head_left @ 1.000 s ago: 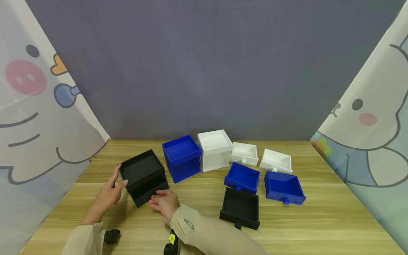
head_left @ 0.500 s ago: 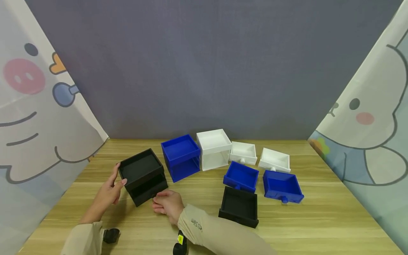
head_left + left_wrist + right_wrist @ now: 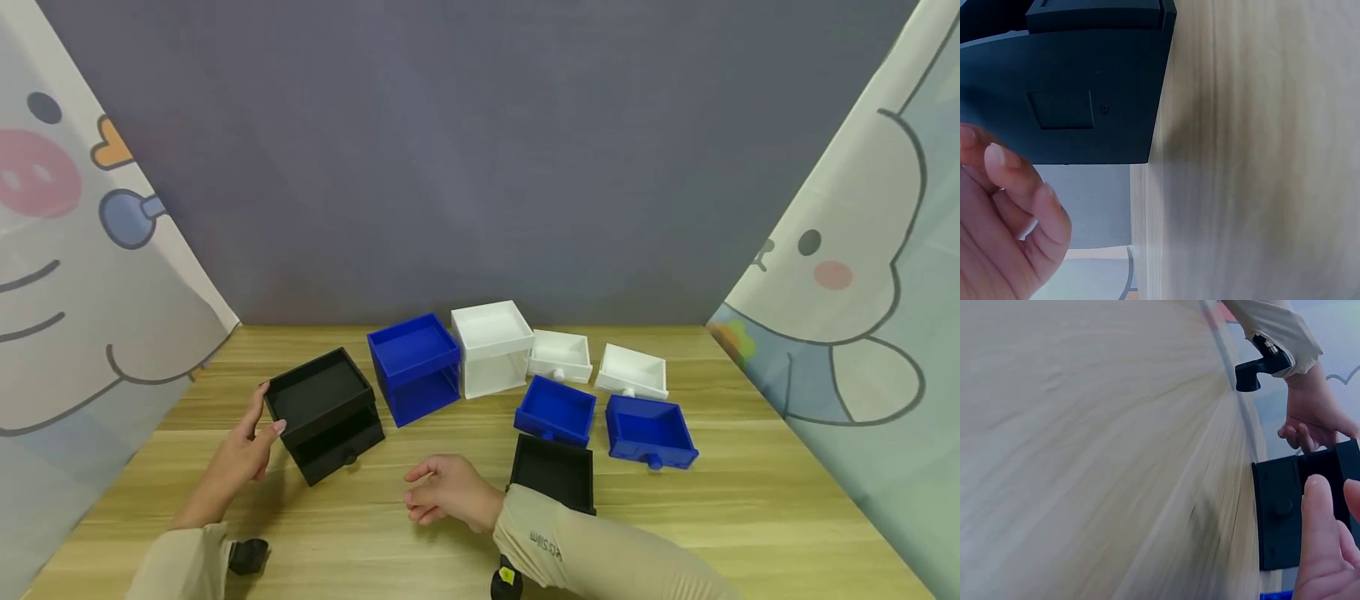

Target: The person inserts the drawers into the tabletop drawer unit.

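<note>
At the left of the table stands a black drawer cabinet (image 3: 321, 392), a shallow tray on top. A black drawer with a round knob (image 3: 349, 457) fills its lower slot; the slot above is dark and open. My left hand (image 3: 243, 454) grips the cabinet's left side, thumb at the front top edge, forefinger farther back. In the left wrist view, its curled fingers lie beside the black side wall (image 3: 1066, 94). My right hand (image 3: 450, 492) is over the table, apart from the cabinet, fingers loosely bent and holding nothing. Its sleeve partly covers a loose black drawer (image 3: 555, 471).
A blue cabinet (image 3: 412, 350) and a white cabinet (image 3: 491, 329) with open fronts stand at the back. Right of them lie two white drawers (image 3: 558, 354) and two blue drawers (image 3: 555, 408). A grey cloth wall (image 3: 480, 167) rises behind the wooden table (image 3: 750, 483).
My right hand has let go of the lower drawer's front and moved right, uncovering its knob. The left hand keeps its hold on the black cabinet. The head view has shifted slightly right.
</note>
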A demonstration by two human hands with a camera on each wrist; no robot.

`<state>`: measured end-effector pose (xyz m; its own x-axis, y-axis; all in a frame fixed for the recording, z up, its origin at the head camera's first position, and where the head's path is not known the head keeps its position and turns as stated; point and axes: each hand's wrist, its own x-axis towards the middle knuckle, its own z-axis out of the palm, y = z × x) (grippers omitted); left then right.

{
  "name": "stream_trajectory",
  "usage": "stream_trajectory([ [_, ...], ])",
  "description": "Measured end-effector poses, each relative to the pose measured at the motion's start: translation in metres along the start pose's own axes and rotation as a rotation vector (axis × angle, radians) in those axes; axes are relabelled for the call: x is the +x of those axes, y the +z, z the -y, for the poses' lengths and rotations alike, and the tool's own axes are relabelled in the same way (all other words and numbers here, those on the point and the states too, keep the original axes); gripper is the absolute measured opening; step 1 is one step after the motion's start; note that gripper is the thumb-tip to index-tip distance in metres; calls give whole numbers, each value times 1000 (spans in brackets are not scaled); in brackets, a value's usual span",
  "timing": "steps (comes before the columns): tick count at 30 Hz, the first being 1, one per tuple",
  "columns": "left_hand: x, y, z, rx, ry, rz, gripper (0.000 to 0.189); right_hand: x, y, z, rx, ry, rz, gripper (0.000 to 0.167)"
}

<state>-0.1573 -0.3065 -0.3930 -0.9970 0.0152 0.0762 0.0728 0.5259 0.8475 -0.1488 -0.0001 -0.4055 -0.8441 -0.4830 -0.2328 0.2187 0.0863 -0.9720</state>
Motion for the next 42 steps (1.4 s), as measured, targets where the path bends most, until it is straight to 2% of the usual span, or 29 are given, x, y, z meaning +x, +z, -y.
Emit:
stream_trajectory([
  [8,0,-1,-1,20,27,-11,70,-19,-20,2,-58,-11,74,23],
  [15,0,1,0,33,10,-14,70,-40,-44,-1,-145,-11,136,23],
  [28,0,1,2,36,-8,-27,71,-85,-97,-19,-213,-52,125,28],
  [35,0,0,3,50,37,-42,70,-100,-113,-24,-236,-59,92,29],
  [42,3,0,6,51,22,-20,71,-109,-125,-32,-234,-47,56,34],
])
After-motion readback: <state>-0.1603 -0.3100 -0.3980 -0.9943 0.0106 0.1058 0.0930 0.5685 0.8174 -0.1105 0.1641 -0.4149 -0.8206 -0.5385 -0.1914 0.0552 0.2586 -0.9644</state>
